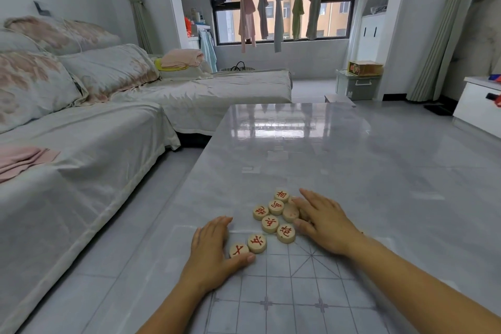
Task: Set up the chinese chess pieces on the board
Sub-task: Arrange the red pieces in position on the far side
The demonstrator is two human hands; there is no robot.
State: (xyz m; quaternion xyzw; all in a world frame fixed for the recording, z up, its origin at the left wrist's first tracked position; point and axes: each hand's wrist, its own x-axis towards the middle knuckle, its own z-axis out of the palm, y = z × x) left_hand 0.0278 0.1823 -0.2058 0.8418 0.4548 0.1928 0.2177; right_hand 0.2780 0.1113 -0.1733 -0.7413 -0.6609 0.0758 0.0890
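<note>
Several round wooden chess pieces with red characters [271,222] lie in a loose cluster at the far edge of a transparent chess board sheet [292,295] with faint grid lines. My left hand [214,249] lies flat at the cluster's left side, thumb against the nearest piece [238,249]. My right hand [322,219] lies on the right side of the cluster, fingers straight and resting over some pieces, hiding a few under the palm.
The board lies on a glossy grey table [298,149]. A sofa with pale covers and cushions [95,116] runs along the left. A window with hanging clothes [279,13] is at the back, and a white cabinet [477,106] stands at the right.
</note>
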